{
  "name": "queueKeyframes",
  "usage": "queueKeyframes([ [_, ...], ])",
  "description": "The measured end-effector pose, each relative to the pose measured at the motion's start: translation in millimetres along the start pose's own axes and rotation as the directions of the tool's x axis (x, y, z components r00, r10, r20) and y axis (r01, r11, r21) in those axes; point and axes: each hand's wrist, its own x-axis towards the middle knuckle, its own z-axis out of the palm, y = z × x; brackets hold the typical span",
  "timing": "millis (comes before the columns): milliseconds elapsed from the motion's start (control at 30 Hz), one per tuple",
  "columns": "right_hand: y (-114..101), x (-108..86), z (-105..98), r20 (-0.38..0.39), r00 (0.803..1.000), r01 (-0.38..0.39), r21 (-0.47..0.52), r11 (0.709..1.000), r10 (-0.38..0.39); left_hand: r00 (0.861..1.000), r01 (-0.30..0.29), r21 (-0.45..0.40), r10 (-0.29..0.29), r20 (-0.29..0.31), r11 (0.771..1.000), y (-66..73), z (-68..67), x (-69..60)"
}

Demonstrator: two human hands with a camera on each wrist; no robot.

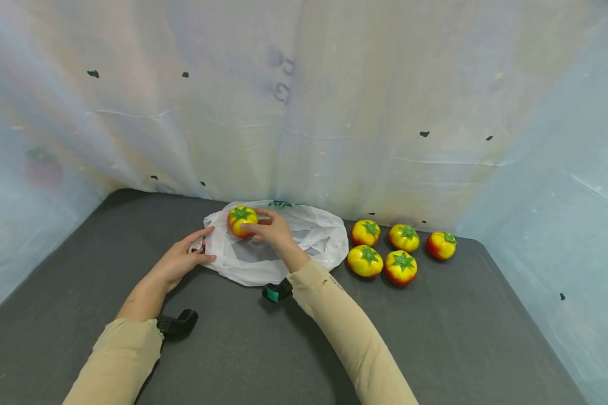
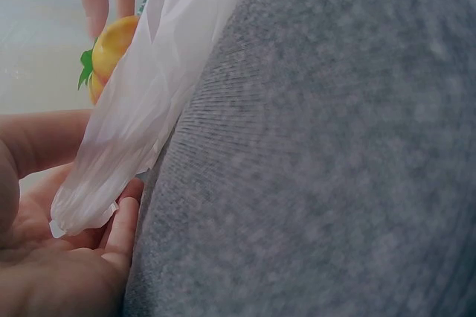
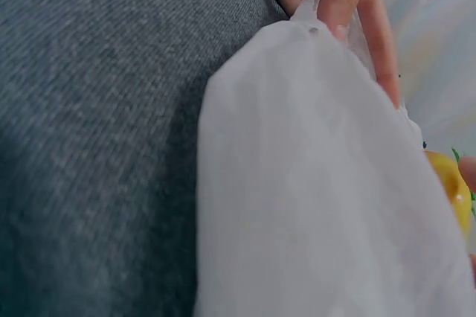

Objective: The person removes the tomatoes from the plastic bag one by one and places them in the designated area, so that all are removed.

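A white plastic bag lies on the dark tabletop with its mouth spread wide. My left hand holds the bag's left end, fingers and thumb around the gathered plastic. Over the left part of the opening, my right hand grips a yellow-and-red tomato with a green leafy top, thumb on the near side. In the left wrist view the tomato is partly hidden by the bag. Only its edge shows past the bag in the right wrist view.
Several similar tomatoes sit grouped right of the bag, with one tomato farthest right. A pale plastic sheet hangs behind the grey tabletop, and similar sheeting stands on both sides.
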Motion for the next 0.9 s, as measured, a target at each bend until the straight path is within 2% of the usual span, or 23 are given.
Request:
queueKeyframes([
  [367,2.5,4.2,6.5,-0.017,1.000,-0.013,-0.026,1.000,0.012,1.000,0.004,-0.007,-0.004,-0.002,1.000,1.3,0.8,-1.3],
  [633,0.7,1.0,4.2,-0.013,1.000,-0.026,-0.029,0.999,0.026,1.000,0.008,-0.002,-0.008,-0.004,1.000,1.9,2.3,0.5],
  [900,-1.2,-2.9,0.9,0.002,1.000,0.024,-0.012,1.000,-0.024,1.000,0.006,0.016,-0.006,-0.013,1.000,1.3,1.8,0.6],
])
